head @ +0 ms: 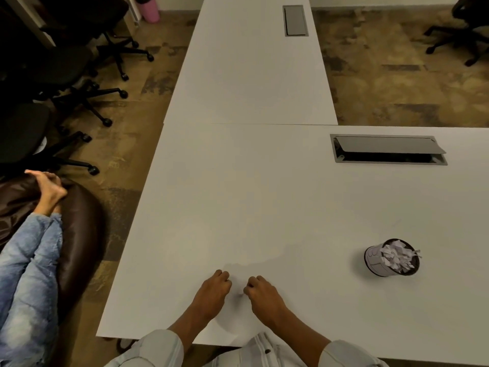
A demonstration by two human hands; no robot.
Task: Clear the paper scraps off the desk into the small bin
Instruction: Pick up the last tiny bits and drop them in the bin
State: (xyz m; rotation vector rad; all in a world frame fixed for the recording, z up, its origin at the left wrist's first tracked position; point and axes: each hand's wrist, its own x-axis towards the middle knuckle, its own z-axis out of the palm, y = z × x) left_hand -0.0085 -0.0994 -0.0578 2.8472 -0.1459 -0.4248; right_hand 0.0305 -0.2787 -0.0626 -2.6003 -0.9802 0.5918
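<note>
A small dark mesh bin (pixel 375 263) stands on the white desk (pixel 264 207) at the right, heaped with white paper scraps (pixel 398 256). My left hand (pixel 213 294) and my right hand (pixel 260 294) rest side by side near the desk's front edge, well left of the bin. Both have their fingers curled under. I see nothing held in either. No loose scraps show on the desk surface.
A cable hatch (pixel 389 149) with its lid ajar sits at the back right of the desk. A second desk (pixel 251 62) extends away behind. Black office chairs (pixel 53 75) stand at the left. A person in jeans (pixel 29 260) lies on a brown beanbag (pixel 79 221).
</note>
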